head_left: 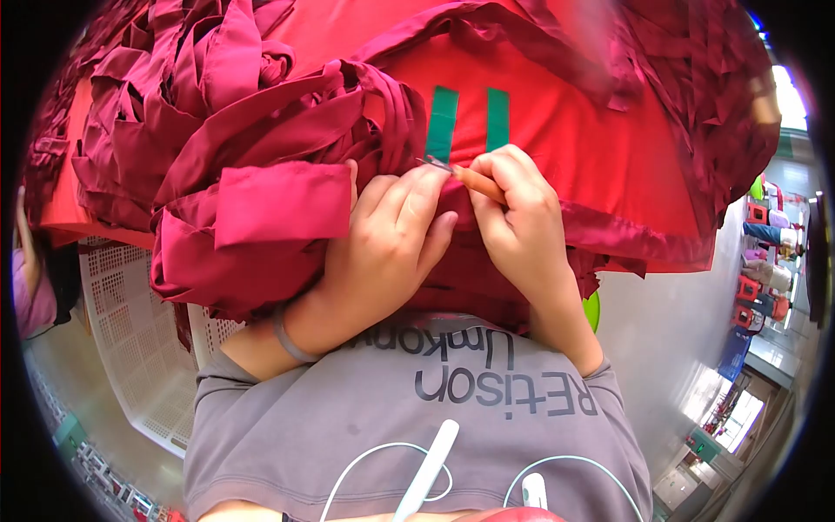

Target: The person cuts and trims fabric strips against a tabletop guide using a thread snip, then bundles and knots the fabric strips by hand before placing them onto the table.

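My right hand (520, 204) is closed around a small tool with a wooden handle (480, 184). Its thin metal tip (435, 163) points left and meets the fingertips of my left hand (383, 235). The exact kind of tool is too small to tell. My left fingers are curled, with dark red fabric (283, 204) gathered against them; what lies under the fingertips is hidden. Just beyond both hands, two green strips (443, 122) (497, 120) lie on a bright red surface (565, 148).
Tangled dark red fabric strips (200, 96) pile up at the left and back. A white perforated plastic basket (139, 348) stands at the lower left. Another person (33, 287) is at the far left edge. Red stools (748, 288) and more people are in the right background.
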Demonstrator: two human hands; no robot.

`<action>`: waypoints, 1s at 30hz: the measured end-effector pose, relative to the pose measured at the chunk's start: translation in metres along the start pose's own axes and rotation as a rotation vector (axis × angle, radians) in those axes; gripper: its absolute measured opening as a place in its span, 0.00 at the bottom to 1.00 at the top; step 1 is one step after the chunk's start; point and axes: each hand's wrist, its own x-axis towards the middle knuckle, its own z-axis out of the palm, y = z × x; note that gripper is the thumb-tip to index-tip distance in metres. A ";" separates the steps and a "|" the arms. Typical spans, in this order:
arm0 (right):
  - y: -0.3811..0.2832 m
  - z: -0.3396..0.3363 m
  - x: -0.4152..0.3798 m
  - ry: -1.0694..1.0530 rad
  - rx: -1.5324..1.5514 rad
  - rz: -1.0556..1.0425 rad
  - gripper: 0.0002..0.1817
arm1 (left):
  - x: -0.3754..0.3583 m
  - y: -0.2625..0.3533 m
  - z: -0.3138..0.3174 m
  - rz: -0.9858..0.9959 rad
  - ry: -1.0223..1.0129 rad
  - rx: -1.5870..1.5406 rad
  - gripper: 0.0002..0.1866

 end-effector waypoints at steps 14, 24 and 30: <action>-0.017 -0.058 -0.025 0.047 0.955 0.132 0.13 | 0.010 0.008 -0.024 -0.029 -0.086 -0.266 0.07; -0.100 -0.067 -0.058 0.071 1.944 -0.266 0.16 | -0.006 -0.071 -0.166 -0.334 0.395 0.061 0.10; -0.066 -0.096 -0.058 -0.348 1.783 -0.465 0.18 | 0.062 -0.021 -0.153 0.029 0.443 0.294 0.14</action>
